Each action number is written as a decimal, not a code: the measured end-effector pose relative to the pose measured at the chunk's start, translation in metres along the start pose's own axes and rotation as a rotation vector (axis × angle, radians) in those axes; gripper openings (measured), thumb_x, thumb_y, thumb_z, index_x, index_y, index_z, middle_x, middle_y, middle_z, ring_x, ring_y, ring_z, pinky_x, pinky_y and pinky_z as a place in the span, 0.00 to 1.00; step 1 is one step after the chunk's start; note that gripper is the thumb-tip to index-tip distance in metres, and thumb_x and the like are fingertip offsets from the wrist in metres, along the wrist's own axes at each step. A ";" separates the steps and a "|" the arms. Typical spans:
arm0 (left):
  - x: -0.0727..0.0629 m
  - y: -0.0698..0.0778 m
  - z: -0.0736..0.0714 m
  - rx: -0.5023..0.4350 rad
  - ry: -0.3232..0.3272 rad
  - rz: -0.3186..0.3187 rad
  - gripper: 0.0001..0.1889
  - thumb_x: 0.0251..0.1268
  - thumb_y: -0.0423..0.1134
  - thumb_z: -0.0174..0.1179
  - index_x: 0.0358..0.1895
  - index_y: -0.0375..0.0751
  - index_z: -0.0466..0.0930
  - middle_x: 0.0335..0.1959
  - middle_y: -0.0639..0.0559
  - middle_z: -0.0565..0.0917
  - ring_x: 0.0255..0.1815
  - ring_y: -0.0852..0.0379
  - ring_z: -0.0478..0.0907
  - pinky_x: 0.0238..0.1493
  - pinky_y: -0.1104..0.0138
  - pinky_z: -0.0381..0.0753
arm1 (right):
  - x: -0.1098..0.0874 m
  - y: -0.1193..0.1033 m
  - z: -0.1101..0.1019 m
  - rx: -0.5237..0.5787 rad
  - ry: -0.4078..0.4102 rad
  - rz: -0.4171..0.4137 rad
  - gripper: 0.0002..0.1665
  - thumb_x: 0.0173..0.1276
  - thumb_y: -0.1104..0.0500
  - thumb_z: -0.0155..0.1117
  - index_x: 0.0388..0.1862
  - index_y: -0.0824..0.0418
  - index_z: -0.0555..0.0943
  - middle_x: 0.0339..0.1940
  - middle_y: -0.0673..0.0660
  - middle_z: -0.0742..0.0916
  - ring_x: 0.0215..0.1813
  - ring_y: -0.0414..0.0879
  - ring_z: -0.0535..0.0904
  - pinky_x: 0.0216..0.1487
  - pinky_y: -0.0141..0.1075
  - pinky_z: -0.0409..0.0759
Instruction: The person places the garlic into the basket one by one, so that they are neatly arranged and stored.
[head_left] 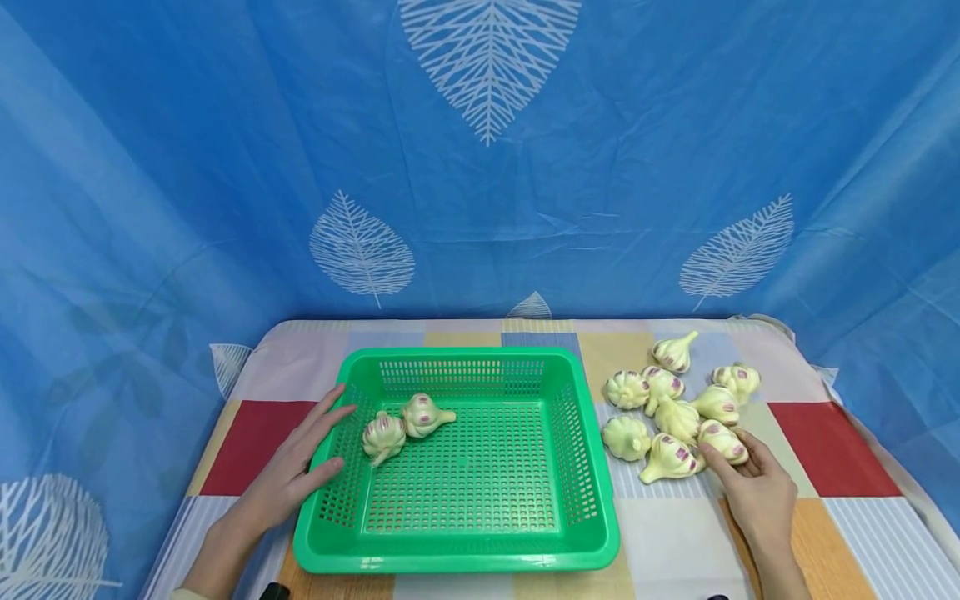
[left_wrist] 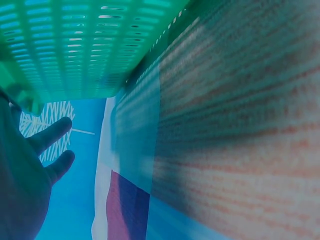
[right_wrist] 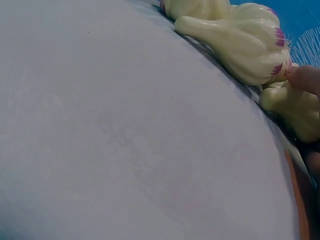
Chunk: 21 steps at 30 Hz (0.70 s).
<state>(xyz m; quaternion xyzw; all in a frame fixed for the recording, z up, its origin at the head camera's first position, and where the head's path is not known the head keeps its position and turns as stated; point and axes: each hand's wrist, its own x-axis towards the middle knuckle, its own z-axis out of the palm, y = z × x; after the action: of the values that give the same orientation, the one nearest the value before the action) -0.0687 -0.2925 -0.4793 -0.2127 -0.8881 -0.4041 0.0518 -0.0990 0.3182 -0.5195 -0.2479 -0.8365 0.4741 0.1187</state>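
Observation:
In the head view my left hand rests at the left rim of a green plastic basket, its fingers spread and fairly straight. Two garlic bulbs lie inside: one with its stem to the right, the other close beside it. On the right, my right hand holds a garlic bulb between thumb and fingers at the near edge of a pile. The thumb is close to another garlic bulb, whose stem points left. In the right wrist view, a fingertip touches a purple-marked garlic bulb.
Several more garlic bulbs lie loosely together right of the basket, on a patchwork tablecloth. A blue curtain with white leaf prints stands behind the table and along both sides.

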 end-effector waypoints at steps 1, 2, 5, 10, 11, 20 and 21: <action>0.000 0.000 0.000 0.000 0.002 -0.001 0.35 0.65 0.36 0.61 0.76 0.43 0.63 0.82 0.50 0.49 0.79 0.55 0.47 0.58 0.27 0.60 | 0.000 0.000 0.000 -0.002 0.004 0.000 0.45 0.60 0.46 0.78 0.72 0.63 0.73 0.64 0.69 0.80 0.46 0.21 0.77 0.37 0.14 0.73; 0.000 0.000 0.000 0.000 0.002 -0.001 0.35 0.64 0.36 0.61 0.76 0.42 0.63 0.82 0.50 0.49 0.79 0.55 0.47 0.58 0.27 0.60 | 0.000 0.001 0.000 -0.001 0.007 0.000 0.45 0.60 0.46 0.78 0.72 0.63 0.73 0.63 0.69 0.80 0.43 0.18 0.75 0.36 0.14 0.73; 0.000 0.001 0.000 -0.008 0.000 0.002 0.35 0.64 0.35 0.61 0.76 0.41 0.63 0.82 0.50 0.49 0.79 0.55 0.47 0.59 0.28 0.59 | 0.001 0.001 -0.001 0.003 0.009 0.015 0.46 0.59 0.45 0.79 0.72 0.63 0.74 0.63 0.69 0.80 0.40 0.17 0.74 0.34 0.15 0.73; 0.000 0.003 -0.001 -0.018 -0.009 0.003 0.35 0.64 0.34 0.61 0.76 0.41 0.63 0.82 0.50 0.49 0.79 0.56 0.47 0.59 0.29 0.58 | 0.001 0.001 -0.001 -0.008 0.028 0.016 0.45 0.57 0.45 0.80 0.70 0.62 0.75 0.61 0.69 0.80 0.37 0.16 0.74 0.31 0.17 0.75; 0.000 0.003 -0.001 -0.018 -0.009 0.002 0.35 0.64 0.34 0.61 0.76 0.41 0.63 0.82 0.50 0.49 0.79 0.56 0.47 0.59 0.29 0.58 | 0.001 0.001 -0.001 -0.015 0.033 0.013 0.45 0.57 0.45 0.80 0.70 0.62 0.76 0.61 0.69 0.80 0.35 0.16 0.74 0.30 0.17 0.75; 0.000 0.001 0.000 -0.013 -0.004 -0.004 0.35 0.65 0.35 0.61 0.76 0.43 0.63 0.82 0.50 0.49 0.79 0.54 0.47 0.59 0.28 0.59 | 0.001 0.003 -0.005 0.019 0.063 0.029 0.44 0.57 0.48 0.80 0.70 0.63 0.76 0.62 0.69 0.80 0.35 0.16 0.74 0.32 0.17 0.75; 0.000 0.001 0.000 -0.014 -0.004 -0.005 0.35 0.65 0.35 0.60 0.76 0.43 0.63 0.82 0.51 0.49 0.79 0.54 0.47 0.59 0.28 0.58 | 0.002 0.003 -0.007 0.027 0.069 0.027 0.44 0.57 0.49 0.80 0.70 0.64 0.76 0.62 0.70 0.79 0.35 0.16 0.74 0.33 0.16 0.74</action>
<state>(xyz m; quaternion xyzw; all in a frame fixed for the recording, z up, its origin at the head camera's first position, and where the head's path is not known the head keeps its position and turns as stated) -0.0681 -0.2919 -0.4786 -0.2115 -0.8860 -0.4099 0.0475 -0.0966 0.3252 -0.5185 -0.2739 -0.8219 0.4782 0.1442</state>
